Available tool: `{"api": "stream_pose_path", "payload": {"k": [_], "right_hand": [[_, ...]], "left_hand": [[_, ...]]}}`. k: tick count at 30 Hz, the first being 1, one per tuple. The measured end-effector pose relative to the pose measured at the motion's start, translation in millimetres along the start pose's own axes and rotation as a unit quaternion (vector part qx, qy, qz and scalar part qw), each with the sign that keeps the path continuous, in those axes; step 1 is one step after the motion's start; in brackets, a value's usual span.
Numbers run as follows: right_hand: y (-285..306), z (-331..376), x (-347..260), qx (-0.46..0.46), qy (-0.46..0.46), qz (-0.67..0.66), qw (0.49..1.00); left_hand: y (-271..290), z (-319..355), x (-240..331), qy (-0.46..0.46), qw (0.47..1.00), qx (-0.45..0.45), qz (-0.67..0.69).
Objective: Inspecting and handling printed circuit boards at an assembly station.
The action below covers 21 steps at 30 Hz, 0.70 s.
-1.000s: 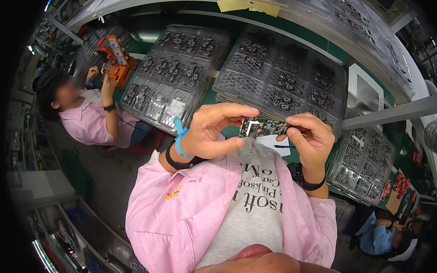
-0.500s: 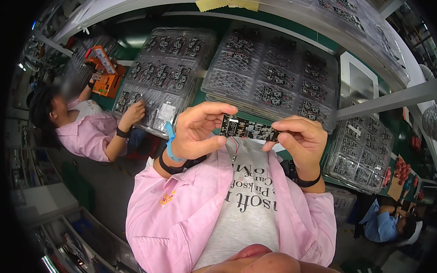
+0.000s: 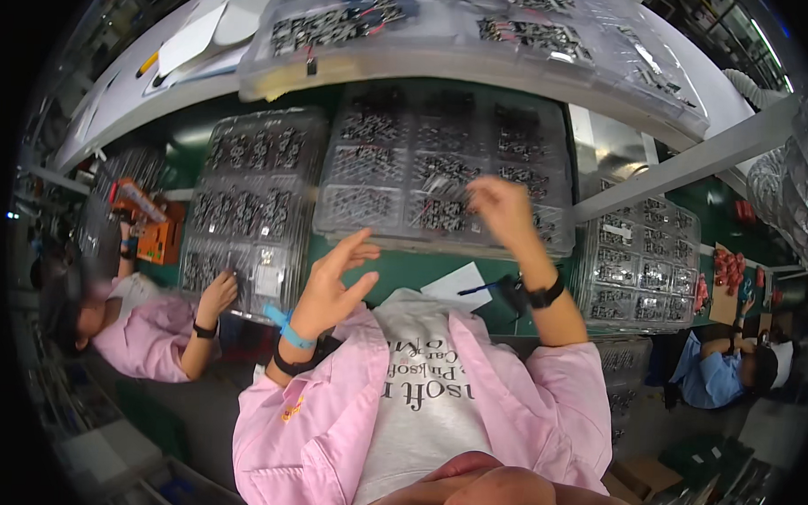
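My left hand (image 3: 336,286) is held in the air in front of the tray stack, its fingers spread and nothing in them. Over the middle column of the stacked clear plastic trays (image 3: 361,202), my right hand (image 3: 503,211) has its fingers bent toward the compartments. Motion smears those fingertips, so whether they grip anything is hard to see. Just left of them a pale, blurred piece (image 3: 439,184) lies among the dark circuit boards (image 3: 436,215) with thin red wires. Several compartments of the top tray hold such boards.
Another tray of boards (image 3: 246,189) lies to the left, near a co-worker's hand (image 3: 217,292). More trays (image 3: 644,261) stand to the right. A shelf with a board tray (image 3: 411,61) overhangs the bench, and a slanted metal bar (image 3: 683,160) crosses at right. White paper (image 3: 456,285) rests near me.
The circuit board is no longer between my two hands. My right hand has moved forward over the trays; my left has let go and opened. The view has shifted, showing more of the shelf.
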State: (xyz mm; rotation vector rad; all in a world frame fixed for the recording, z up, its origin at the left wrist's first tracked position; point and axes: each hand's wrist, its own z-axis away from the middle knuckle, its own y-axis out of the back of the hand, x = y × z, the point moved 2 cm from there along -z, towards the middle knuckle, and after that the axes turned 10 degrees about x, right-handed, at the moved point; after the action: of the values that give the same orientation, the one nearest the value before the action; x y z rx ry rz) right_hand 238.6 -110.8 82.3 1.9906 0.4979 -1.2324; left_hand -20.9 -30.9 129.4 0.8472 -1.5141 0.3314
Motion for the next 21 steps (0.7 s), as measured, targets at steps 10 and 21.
{"api": "stream_pose_path", "payload": {"k": [10,21], "right_hand": [[92,-185,158,0.174,0.219,0.422,0.862],[90,-193,284,0.111,0.196,0.429,0.875]], "left_hand": [[-3,-27,-59,0.089,0.995,0.044,0.030],[1,-39,-84,0.138,0.988,0.065,-0.006]]}}
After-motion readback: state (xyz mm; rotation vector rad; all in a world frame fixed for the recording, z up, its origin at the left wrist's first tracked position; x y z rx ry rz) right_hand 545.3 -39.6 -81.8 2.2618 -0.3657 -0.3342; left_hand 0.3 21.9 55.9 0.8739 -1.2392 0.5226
